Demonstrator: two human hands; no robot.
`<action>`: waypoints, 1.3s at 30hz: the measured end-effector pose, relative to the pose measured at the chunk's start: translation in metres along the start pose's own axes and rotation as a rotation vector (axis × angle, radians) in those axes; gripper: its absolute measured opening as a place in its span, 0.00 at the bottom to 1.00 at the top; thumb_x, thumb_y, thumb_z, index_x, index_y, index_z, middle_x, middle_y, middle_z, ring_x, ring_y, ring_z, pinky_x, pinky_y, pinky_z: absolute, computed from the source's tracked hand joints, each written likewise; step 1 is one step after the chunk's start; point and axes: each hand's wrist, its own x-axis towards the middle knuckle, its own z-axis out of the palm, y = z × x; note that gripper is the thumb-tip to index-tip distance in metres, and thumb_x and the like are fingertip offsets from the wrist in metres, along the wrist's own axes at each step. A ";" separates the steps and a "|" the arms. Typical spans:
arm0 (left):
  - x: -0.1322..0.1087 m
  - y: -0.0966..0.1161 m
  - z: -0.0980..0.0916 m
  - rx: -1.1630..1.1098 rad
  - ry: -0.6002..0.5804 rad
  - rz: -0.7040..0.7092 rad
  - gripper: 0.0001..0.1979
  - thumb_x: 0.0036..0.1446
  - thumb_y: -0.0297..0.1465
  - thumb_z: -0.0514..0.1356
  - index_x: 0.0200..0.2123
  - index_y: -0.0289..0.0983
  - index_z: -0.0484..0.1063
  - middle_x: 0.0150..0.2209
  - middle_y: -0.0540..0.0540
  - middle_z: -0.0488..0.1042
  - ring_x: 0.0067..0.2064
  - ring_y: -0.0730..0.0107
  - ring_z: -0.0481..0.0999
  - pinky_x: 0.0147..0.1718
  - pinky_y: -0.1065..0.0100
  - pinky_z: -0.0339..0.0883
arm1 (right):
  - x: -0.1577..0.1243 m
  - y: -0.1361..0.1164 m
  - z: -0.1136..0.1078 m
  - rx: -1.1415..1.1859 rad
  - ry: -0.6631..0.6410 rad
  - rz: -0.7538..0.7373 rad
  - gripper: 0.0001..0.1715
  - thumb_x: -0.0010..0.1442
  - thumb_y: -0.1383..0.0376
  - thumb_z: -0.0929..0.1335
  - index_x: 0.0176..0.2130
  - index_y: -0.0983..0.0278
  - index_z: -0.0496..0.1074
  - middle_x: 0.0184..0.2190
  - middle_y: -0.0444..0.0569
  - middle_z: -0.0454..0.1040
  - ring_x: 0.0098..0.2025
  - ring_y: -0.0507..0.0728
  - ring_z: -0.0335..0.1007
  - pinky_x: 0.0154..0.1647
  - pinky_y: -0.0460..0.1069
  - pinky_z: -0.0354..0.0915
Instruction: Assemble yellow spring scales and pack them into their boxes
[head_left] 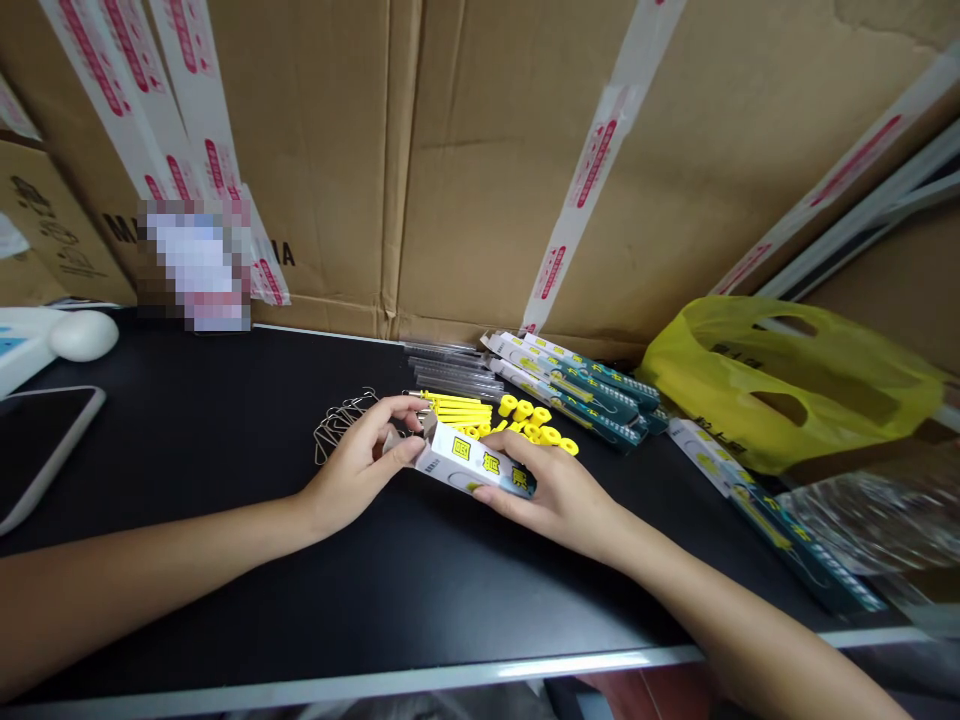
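Observation:
A slim white and dark green carton (480, 462) with yellow characters is held slightly tilted above the black table. My right hand (551, 488) wraps round its right half, thumb below and fingers above. At the carton's left end, my left hand (379, 445) pinches what looks like an end flap between thumb and fingers. Just behind the carton lie yellow rods (461, 410) and several small yellow ring-shaped pieces (540, 415). Bent metal wire hooks (337, 425) lie in a pile beyond my left hand. The inside of the carton is hidden.
Clear plastic tubes (454, 370) and a stack of similar cartons (574, 385) lie at the back. Another carton (780, 515) lies right, beside a yellow plastic bag (787, 375) and clear plastic wrap (862, 520). A phone (49, 450) lies left. Large cardboard boxes (480, 170) form the back wall.

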 end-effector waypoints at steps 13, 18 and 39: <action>-0.005 -0.003 0.000 0.014 0.005 0.129 0.08 0.59 0.32 0.58 0.43 0.40 0.65 0.40 0.48 0.66 0.39 0.70 0.68 0.36 0.70 0.63 | -0.001 -0.006 0.001 0.041 -0.016 -0.037 0.20 0.59 0.55 0.66 0.48 0.62 0.66 0.42 0.49 0.76 0.39 0.57 0.74 0.39 0.49 0.67; -0.006 0.002 0.001 0.081 0.068 0.273 0.07 0.61 0.29 0.56 0.43 0.41 0.67 0.43 0.48 0.67 0.45 0.70 0.68 0.42 0.70 0.63 | 0.001 0.000 0.003 0.027 0.064 -0.020 0.22 0.59 0.55 0.66 0.50 0.62 0.65 0.46 0.51 0.76 0.40 0.58 0.75 0.40 0.49 0.67; -0.009 -0.006 -0.005 -0.086 -0.128 0.361 0.18 0.61 0.34 0.50 0.54 0.40 0.65 0.47 0.43 0.66 0.41 0.65 0.68 0.31 0.70 0.68 | 0.004 0.003 -0.008 0.219 0.027 -0.150 0.19 0.58 0.59 0.69 0.47 0.63 0.67 0.42 0.48 0.75 0.41 0.53 0.72 0.41 0.45 0.64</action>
